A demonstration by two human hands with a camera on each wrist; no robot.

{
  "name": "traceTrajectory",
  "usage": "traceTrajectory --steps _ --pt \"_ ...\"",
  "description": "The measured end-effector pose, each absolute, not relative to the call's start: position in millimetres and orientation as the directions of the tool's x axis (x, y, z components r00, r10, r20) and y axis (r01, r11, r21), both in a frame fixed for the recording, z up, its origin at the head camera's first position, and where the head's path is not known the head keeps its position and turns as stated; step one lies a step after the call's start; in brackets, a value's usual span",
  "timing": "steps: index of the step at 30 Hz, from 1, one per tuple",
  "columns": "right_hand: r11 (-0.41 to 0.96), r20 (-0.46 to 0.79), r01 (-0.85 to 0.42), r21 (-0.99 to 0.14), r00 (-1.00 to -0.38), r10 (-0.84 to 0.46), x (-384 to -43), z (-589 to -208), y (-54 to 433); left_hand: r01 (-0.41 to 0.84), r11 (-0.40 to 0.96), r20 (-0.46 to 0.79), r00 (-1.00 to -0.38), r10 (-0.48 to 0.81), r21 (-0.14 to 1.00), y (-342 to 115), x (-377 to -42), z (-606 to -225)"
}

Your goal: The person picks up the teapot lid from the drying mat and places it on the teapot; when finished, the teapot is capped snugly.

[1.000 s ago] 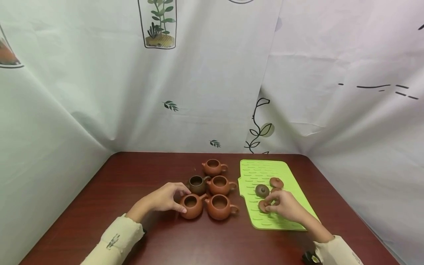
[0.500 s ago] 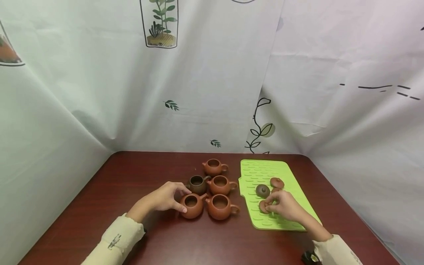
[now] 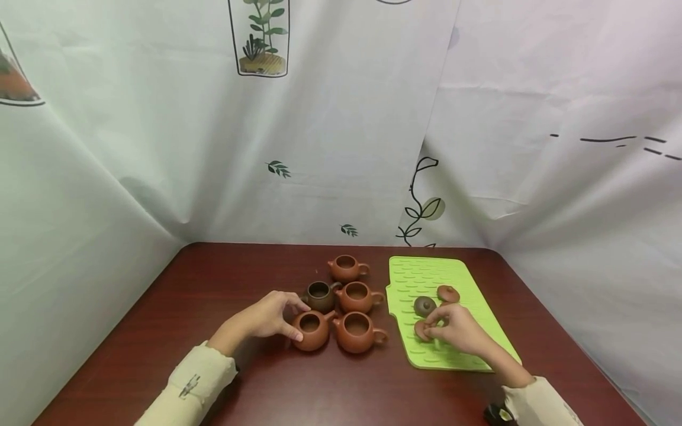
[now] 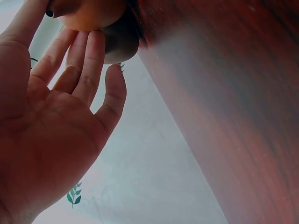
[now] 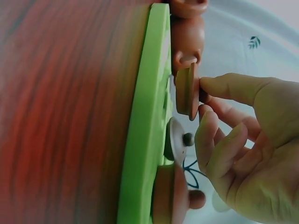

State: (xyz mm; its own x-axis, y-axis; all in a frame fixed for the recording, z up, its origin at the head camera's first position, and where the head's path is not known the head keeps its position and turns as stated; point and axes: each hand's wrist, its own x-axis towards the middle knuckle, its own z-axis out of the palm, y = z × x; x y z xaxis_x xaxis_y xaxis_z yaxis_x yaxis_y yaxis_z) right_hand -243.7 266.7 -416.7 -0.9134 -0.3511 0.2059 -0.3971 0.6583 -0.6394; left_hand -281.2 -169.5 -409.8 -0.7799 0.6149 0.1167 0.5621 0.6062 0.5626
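Note:
My left hand point(image 3: 269, 316) holds a small reddish-brown clay teapot point(image 3: 312, 338), thumb on its near side and fingers at the far side. In the left wrist view the fingertips point(image 4: 96, 39) touch the pot's round body. Over the green mat, my right hand point(image 3: 459, 331) pinches a reddish-brown teapot lid point(image 3: 421, 330) by its knob. The right wrist view shows this lid point(image 5: 188, 91) raised slightly off the mat. A dark lid point(image 3: 424, 306) and a reddish lid point(image 3: 448, 293) lie close by; another reddish lid point(image 3: 447, 304) is partly hidden behind the right hand.
Beside the held pot stand a dark lidless teapot point(image 3: 320, 297) and three reddish lidless ones: near point(image 3: 356, 337), middle point(image 3: 358, 300) and back point(image 3: 346, 271). The green mat point(image 3: 410, 272) lies right of them on the dark red table point(image 3: 319, 390). A printed cloth point(image 3: 341, 148) hangs behind.
My right hand has moved the pinched lid slightly left over the mat. The left hand stays at its teapot, and the view has shifted a little.

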Motion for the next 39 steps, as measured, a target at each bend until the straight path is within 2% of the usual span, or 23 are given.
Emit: traceTrajectory --steps 15,27,39 --pt "0.646 0.254 -0.417 -0.639 -0.908 -0.334 -239.6 -395.3 239.4 0.555 0.612 0.106 -0.783 0.613 0.564 -168.2 -282.0 -406.6" --pt "0.662 0.247 -0.386 -0.642 -0.922 -0.299 -238.8 -384.3 213.9 0.545 0.624 0.098 -0.792 0.603 0.561 -168.7 -282.6 -408.9" --pt "0.577 0.249 -0.438 -0.69 -0.891 -0.379 -242.0 -377.1 189.4 0.545 0.624 0.103 -0.793 0.601 0.56 -167.3 -278.7 -408.2"
